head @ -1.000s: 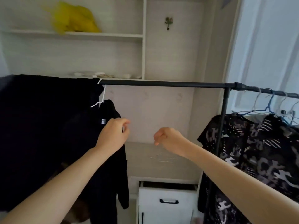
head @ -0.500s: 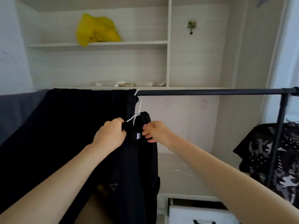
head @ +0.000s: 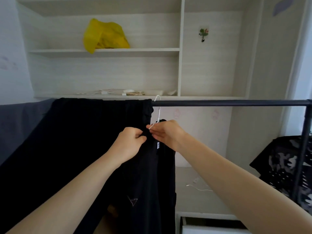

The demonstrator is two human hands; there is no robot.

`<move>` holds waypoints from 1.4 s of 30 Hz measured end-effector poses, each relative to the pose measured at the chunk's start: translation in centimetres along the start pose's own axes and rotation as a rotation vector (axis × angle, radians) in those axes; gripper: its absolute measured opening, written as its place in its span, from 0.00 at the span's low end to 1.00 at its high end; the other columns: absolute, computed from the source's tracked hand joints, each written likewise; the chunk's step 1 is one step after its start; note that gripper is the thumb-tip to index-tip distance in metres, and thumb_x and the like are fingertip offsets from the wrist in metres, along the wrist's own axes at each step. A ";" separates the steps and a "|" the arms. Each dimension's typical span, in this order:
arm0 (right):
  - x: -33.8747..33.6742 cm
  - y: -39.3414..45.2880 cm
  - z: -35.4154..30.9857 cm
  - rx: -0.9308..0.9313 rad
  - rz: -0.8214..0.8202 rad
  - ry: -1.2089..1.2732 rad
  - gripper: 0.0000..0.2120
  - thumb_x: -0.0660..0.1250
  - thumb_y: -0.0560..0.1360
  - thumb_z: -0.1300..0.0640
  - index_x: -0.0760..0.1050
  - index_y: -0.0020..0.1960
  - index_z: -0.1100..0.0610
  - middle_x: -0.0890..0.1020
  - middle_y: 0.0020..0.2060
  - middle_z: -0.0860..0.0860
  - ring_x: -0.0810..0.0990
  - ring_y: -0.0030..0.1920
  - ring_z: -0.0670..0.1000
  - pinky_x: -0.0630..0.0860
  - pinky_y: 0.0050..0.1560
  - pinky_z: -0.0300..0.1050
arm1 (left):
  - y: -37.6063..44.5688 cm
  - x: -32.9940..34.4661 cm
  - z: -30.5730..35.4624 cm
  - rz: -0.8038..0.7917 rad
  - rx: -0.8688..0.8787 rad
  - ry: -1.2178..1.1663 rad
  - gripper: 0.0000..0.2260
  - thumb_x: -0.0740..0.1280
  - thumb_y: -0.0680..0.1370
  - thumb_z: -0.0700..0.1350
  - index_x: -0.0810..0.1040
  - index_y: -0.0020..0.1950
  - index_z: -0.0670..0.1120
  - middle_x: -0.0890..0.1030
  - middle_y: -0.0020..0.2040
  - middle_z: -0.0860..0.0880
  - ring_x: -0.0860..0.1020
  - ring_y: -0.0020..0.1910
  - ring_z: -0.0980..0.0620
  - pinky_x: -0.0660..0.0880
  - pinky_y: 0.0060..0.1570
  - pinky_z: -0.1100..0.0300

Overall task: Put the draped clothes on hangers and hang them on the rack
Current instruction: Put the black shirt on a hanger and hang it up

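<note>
A black garment [head: 152,174] hangs from a white wire hanger [head: 158,108] hooked over the dark rack bar [head: 228,103]. My left hand [head: 130,142] pinches the garment's collar on the left. My right hand [head: 166,132] holds the collar on the right, just under the hanger's neck. Both hands nearly touch each other. To the left, a large black cloth [head: 76,141] is draped over the bar, and a grey cloth [head: 18,119] hangs beyond it.
A black-and-grey patterned shirt [head: 283,168] hangs at the right past the rack's upright post [head: 303,149]. Behind the rack are white shelves with a yellow bag [head: 104,35] and small items. A white drawer unit [head: 211,225] stands below.
My right hand has come in from the right and taken hold of the black garment's collar beside my left hand. The view has swung left and closer.
</note>
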State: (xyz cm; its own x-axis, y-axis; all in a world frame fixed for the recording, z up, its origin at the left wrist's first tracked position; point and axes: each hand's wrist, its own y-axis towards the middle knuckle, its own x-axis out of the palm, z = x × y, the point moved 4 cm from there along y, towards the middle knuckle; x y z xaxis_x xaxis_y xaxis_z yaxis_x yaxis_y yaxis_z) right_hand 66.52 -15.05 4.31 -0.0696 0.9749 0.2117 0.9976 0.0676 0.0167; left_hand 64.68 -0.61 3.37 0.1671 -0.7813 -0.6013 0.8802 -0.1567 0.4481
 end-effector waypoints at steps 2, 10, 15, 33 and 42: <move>-0.6 0.3 -1.0 -0.021 0.026 0.009 0.14 0.58 0.78 0.68 0.74 0.61 0.71 0.81 0.58 0.59 0.80 0.52 0.52 0.74 0.58 0.45 | 0.9 0.1 0.9 0.003 0.033 -0.028 0.10 0.65 0.77 0.43 0.79 0.45 0.36 0.81 0.42 0.34 0.80 0.43 0.37 0.77 0.45 0.43; -5.6 1.3 -0.5 0.030 0.155 -0.091 0.14 0.60 0.76 0.70 0.73 0.62 0.70 0.83 0.54 0.57 0.81 0.49 0.51 0.76 0.48 0.41 | 3.6 5.3 1.8 -0.161 0.042 0.157 0.09 0.63 0.79 0.45 0.78 0.42 0.42 0.80 0.37 0.42 0.80 0.38 0.44 0.74 0.36 0.54; -9.2 -0.2 2.6 0.039 0.147 -0.322 0.10 0.62 0.76 0.68 0.78 0.53 0.63 0.84 0.48 0.55 0.81 0.47 0.47 0.78 0.45 0.37 | 2.3 9.9 1.6 -0.157 0.092 0.448 0.11 0.62 0.80 0.52 0.77 0.47 0.45 0.79 0.40 0.48 0.80 0.43 0.44 0.75 0.39 0.53; -23.9 -8.3 2.2 0.249 0.327 -0.852 0.17 0.64 0.78 0.52 0.66 0.62 0.58 0.80 0.40 0.55 0.79 0.33 0.51 0.73 0.26 0.40 | 0.6 12.2 7.3 -0.057 0.540 0.339 0.13 0.62 0.79 0.53 0.81 0.58 0.49 0.85 0.42 0.51 0.81 0.40 0.51 0.75 0.41 0.58; -29.1 -10.5 -9.4 -0.122 0.828 -1.452 0.11 0.58 0.77 0.61 0.78 0.53 0.59 0.80 0.47 0.58 0.78 0.45 0.60 0.74 0.43 0.48 | -0.7 13.0 8.0 -0.185 0.630 0.250 0.35 0.45 0.71 0.74 0.81 0.55 0.55 0.84 0.41 0.57 0.80 0.36 0.60 0.69 0.35 0.72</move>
State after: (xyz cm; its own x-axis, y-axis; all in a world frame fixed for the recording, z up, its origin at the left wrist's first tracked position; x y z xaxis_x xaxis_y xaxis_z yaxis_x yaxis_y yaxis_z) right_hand 58.10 -46.12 7.15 0.5682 0.1161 -0.8146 0.7510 -0.4779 0.4557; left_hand 62.64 -15.44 0.54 0.2031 -0.5575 -0.8050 0.4918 -0.6528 0.5762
